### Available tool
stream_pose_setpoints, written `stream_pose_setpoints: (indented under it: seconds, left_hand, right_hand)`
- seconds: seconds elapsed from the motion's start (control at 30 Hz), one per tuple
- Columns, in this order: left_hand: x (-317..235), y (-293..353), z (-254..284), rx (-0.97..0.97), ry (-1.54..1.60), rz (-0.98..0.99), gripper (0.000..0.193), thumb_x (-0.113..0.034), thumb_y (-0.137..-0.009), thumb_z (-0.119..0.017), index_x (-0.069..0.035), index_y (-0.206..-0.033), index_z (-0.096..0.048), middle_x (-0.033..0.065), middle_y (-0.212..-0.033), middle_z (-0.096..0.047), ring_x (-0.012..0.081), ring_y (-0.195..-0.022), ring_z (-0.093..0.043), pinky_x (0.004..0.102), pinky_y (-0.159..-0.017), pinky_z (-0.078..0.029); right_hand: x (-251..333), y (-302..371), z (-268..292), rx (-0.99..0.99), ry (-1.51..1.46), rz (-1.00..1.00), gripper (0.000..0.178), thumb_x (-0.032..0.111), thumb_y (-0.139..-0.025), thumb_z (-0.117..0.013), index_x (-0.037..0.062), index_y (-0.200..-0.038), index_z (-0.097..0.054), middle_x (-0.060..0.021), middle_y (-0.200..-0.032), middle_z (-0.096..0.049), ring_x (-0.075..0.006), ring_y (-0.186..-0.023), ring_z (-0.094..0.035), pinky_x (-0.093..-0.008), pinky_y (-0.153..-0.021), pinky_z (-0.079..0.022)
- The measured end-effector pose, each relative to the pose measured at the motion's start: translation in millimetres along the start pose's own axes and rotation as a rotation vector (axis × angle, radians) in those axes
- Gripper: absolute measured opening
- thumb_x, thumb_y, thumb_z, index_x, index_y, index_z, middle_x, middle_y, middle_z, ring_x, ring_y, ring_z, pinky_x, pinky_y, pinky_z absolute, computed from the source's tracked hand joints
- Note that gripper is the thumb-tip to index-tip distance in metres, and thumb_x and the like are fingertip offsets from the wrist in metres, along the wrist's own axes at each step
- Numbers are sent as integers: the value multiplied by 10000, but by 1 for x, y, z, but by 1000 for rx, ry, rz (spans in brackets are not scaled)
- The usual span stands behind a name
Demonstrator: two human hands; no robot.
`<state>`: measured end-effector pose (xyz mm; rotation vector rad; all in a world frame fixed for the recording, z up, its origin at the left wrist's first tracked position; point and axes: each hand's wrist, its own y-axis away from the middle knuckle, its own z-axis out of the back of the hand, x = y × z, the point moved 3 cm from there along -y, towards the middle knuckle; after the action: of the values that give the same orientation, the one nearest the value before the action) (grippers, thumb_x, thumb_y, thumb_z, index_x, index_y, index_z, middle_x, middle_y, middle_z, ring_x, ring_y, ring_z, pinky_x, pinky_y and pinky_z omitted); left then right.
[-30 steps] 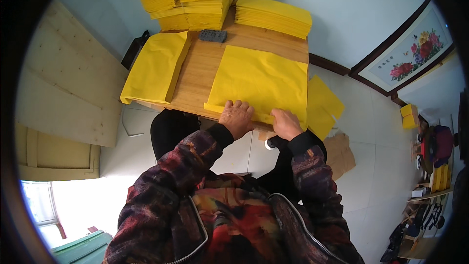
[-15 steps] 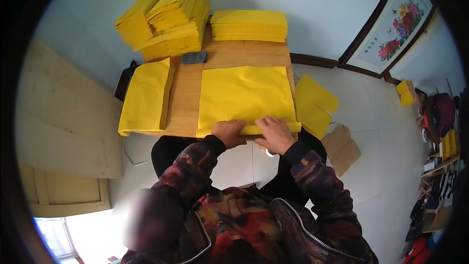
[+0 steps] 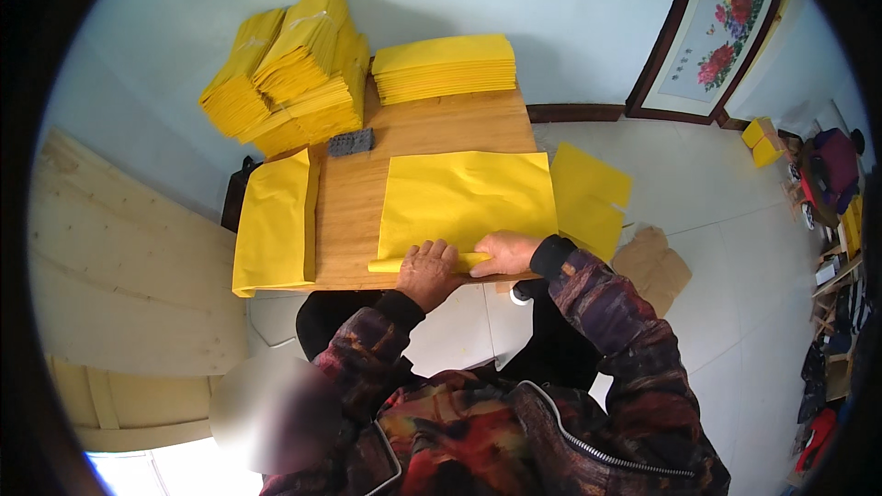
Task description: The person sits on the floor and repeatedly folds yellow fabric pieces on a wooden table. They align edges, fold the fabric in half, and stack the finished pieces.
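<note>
Yellow sheet on the bench: your left hand and right hand, side by side, are rolling its near edge; next, I'd crease evenly.

A large yellow paper sheet lies flat on the wooden table, near its front edge and toward its right side. It is roughly rectangular, smooth and bright, with faint creases across its face. Its near edge is turned up and rolled over into a narrow fold that runs along the table's front. Both hands press on this rolled edge, the left hand beside the right hand, covering the fold's middle part.
</note>
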<state>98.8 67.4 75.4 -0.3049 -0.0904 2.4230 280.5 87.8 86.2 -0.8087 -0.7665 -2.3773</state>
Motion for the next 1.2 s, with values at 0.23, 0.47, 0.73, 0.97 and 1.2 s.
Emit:
stream_pose_setpoints:
  seconds: [0.23,0.47,0.73,0.97,1.2]
  left_hand:
    - [12,-18,-7,387,146,116,521,-559,-823,-664,-69,-994,-628,192,-872,-681,364,-848,-663,466,-732,-515]
    - [23,-32,2,530,189,25,459,-480,-778,-728,-65,-944,-623,174,-875,-681,368,-872,-657,474,-753,-513]
    - [19,-15,-1,404,154,91,391,-383,-748,-764,-58,-928,-642,176,-884,-678,372,-882,-653,465,-759,-519]
    - [27,-28,8,538,192,21,410,-360,-735,-777,-39,-969,-676,183,-928,-692,384,-901,-650,454,-793,-519]
    - [19,-17,-1,436,110,128,425,-347,-723,-783,-72,-1015,-640,171,-922,-692,372,-913,-656,469,-783,-521]
  right_hand:
    - [15,12,-9,-327,441,103,347,320,-770,-755,25,-907,-634,-191,-814,-679,-364,-835,-669,-461,-731,-521]
    - [14,4,-9,-167,327,-55,324,258,-743,-765,17,-908,-625,-209,-838,-678,-368,-864,-671,-480,-730,-523]
    - [15,8,-8,-153,430,-55,283,207,-732,-723,2,-905,-635,-182,-864,-693,-361,-880,-675,-465,-732,-526]
    - [22,9,-11,-166,416,-84,248,146,-761,-677,-3,-950,-618,-180,-884,-691,-365,-882,-674,-465,-743,-525]
    - [11,14,-4,-64,322,-64,309,213,-741,-715,-12,-935,-629,-203,-908,-683,-383,-864,-660,-454,-739,-522]
